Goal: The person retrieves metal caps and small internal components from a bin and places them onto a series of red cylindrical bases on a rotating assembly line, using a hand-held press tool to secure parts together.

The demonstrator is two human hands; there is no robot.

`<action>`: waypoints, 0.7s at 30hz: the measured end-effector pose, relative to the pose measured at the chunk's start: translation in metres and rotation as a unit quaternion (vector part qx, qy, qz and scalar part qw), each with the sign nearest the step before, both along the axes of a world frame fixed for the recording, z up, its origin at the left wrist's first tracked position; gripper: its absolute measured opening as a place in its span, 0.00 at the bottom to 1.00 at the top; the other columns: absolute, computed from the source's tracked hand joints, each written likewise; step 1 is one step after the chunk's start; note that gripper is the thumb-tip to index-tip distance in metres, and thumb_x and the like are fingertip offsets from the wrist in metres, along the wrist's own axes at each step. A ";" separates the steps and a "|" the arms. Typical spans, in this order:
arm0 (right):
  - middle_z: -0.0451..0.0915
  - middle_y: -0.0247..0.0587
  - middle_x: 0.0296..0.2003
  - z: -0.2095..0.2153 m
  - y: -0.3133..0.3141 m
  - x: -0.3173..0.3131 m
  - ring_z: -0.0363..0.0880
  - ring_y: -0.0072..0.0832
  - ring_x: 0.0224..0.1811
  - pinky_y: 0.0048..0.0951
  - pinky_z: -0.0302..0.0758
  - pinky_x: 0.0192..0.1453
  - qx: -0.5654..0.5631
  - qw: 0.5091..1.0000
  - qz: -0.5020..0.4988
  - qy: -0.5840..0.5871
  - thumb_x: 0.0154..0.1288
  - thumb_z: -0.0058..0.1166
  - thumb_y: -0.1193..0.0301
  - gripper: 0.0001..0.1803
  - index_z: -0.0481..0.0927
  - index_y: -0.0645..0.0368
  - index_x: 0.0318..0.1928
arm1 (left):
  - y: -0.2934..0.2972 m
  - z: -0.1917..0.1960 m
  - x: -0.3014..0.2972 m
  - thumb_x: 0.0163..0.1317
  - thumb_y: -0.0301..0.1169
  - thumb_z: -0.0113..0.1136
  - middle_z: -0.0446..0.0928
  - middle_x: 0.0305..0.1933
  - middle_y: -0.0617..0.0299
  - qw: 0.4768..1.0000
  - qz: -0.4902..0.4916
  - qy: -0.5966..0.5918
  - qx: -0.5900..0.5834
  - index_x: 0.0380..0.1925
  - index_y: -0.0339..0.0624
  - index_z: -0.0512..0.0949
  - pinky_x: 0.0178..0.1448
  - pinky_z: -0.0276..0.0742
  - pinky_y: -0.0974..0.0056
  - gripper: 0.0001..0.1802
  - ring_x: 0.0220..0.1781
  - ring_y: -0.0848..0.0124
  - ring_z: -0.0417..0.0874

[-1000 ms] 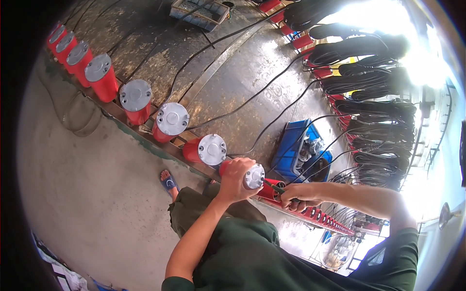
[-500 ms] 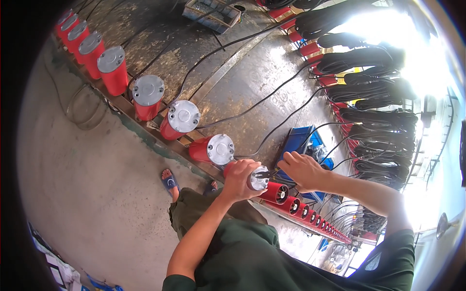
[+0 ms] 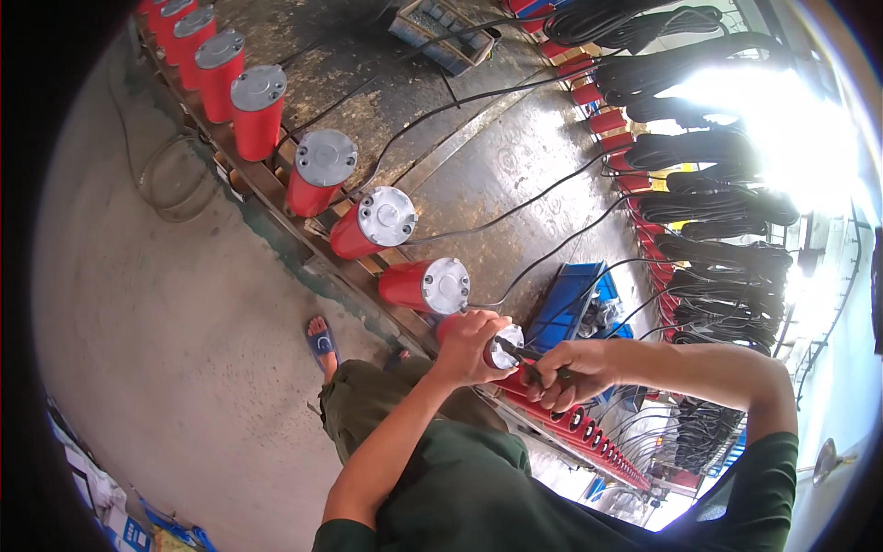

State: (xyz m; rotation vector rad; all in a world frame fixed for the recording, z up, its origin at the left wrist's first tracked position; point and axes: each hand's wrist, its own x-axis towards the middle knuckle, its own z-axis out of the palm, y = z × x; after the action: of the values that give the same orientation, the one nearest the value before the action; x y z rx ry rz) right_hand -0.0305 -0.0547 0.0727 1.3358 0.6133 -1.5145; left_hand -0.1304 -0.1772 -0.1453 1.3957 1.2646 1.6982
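My left hand (image 3: 467, 351) is wrapped round a red cylinder (image 3: 447, 327) with a silver end cap (image 3: 509, 337), tilted so that the cap faces right. In my right hand (image 3: 578, 372) are dark pliers (image 3: 527, 354), whose tips rest against the cap's face; the fist hides much of the handles. Directly left lies a capped red cylinder (image 3: 401, 283) on its side. Beyond it stand more of the same, such as the upright one (image 3: 258, 118). To the lower right, uncapped cylinders (image 3: 577, 419) run along the bench edge.
Black cables cross the metal bench (image 3: 515, 156) to coiled bundles (image 3: 699, 147) on the far right. A blue bin (image 3: 563, 299) holding small parts sits just past my right hand. A grey crate (image 3: 440, 39) is at the back. Concrete floor (image 3: 212, 350) lies left.
My right hand has come down and closed round the pliers; before, it was raised above them with the tool at the cap. The view has shifted slightly. My left hand keeps its hold.
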 end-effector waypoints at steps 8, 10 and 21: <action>0.82 0.48 0.46 0.031 -0.006 -0.035 0.86 0.39 0.44 0.39 0.83 0.41 0.312 0.556 0.756 0.148 0.61 0.70 0.67 0.25 0.74 0.63 0.53 | -0.001 -0.001 0.001 0.41 0.43 0.86 0.79 0.56 0.58 1.000 0.019 0.006 -0.006 0.61 0.50 0.79 0.63 0.78 0.50 0.43 0.58 0.54 0.82; 0.83 0.44 0.42 0.034 -0.008 -0.051 0.84 0.31 0.42 0.31 0.81 0.37 0.224 0.715 0.659 0.072 0.62 0.67 0.72 0.18 0.76 0.61 0.50 | -0.002 -0.001 0.000 0.41 0.43 0.87 0.79 0.55 0.58 1.000 0.025 0.007 -0.010 0.61 0.51 0.79 0.63 0.78 0.50 0.43 0.58 0.54 0.82; 0.79 0.40 0.35 0.013 -0.007 -0.012 0.78 0.24 0.33 0.27 0.71 0.27 0.125 0.894 0.410 0.129 0.64 0.65 0.69 0.13 0.78 0.59 0.45 | -0.002 -0.001 0.001 0.41 0.42 0.87 0.80 0.57 0.54 1.000 0.001 0.010 -0.012 0.63 0.48 0.76 0.66 0.77 0.49 0.46 0.60 0.50 0.82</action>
State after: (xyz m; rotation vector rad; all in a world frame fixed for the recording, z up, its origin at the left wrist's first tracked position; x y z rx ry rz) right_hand -0.0427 -0.0620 0.0852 0.8581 1.3789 -0.9181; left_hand -0.1293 -0.1797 -0.1460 1.4010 1.2929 1.6694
